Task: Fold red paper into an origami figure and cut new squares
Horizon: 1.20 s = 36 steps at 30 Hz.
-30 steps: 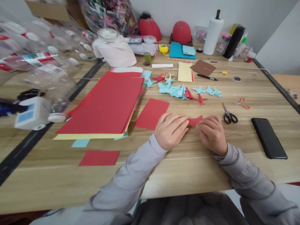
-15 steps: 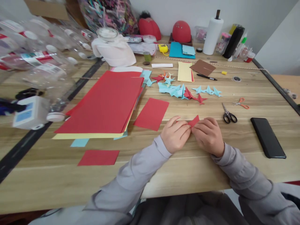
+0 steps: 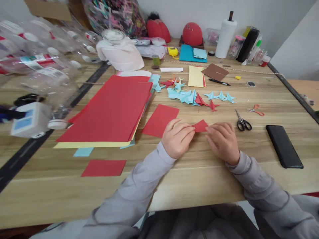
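Observation:
A small folded piece of red paper (image 3: 200, 126) is pinched between both hands above the table. My left hand (image 3: 177, 137) has its fingertips closed on the paper's left end. The right corner is in the closed fingertips of my right hand (image 3: 222, 141). Just left of my left hand lies a flat red sheet (image 3: 160, 119), its corner close to the fingers. Beyond the hands are blue folded paper figures (image 3: 183, 95) and red ones (image 3: 211, 105).
A stack of large red sheets (image 3: 109, 109) fills the left middle, with a red rectangle (image 3: 104, 168) nearer. Plastic bottles (image 3: 45, 76) crowd the far left. Black-handled scissors (image 3: 243, 123), orange-handled scissors (image 3: 256, 110) and a phone (image 3: 284, 146) lie on the right.
My left hand has shifted left, and the hands are further apart. More of the folded red paper now shows between them, lying wider and flatter.

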{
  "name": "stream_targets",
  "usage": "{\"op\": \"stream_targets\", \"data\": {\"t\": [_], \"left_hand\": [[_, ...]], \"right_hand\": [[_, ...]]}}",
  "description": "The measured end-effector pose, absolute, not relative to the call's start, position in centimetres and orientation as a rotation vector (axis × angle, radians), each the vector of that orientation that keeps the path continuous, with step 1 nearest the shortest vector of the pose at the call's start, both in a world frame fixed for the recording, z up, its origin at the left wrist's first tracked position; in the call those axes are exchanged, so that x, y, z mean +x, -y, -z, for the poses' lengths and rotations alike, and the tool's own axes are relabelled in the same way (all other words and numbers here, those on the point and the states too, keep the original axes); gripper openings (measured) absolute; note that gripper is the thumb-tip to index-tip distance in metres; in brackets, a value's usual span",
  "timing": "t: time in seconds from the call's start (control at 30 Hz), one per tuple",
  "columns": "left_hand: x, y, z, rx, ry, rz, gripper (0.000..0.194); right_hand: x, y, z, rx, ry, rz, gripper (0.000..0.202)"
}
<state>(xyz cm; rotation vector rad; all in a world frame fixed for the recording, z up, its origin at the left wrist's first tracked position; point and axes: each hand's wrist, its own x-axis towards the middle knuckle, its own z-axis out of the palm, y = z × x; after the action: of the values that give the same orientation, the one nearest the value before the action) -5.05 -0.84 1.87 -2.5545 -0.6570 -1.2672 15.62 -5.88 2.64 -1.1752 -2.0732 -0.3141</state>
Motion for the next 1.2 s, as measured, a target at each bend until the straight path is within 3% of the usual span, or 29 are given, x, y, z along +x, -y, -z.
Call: {"op": "stream_targets", "data": {"t": [0.3,0.73,0.87,1.2], "left_hand": [[-3.6,2.1,-2.4,-2.573,0.526,1.115,0.017],[-4.7,1.3,-3.0,-2.498,0.558,1.314,0.015],[-4.4,1.6,-2.7,-2.541,0.516,1.287,0.012],[-4.2,1.5,-2.5,-2.557,0.506,1.225,0.009]], "right_hand": [[14.8,6.3,-2.4,-1.043,2.207,0.345,0.018],[16.2,5.7,-2.9,-1.221,1.902,0.447,0.013],[15.3,6.1,-3.0,-1.099,2.072,0.304,0.016],[15.2,6.3,-2.3,-1.012,2.135,0.367,0.017]]}}
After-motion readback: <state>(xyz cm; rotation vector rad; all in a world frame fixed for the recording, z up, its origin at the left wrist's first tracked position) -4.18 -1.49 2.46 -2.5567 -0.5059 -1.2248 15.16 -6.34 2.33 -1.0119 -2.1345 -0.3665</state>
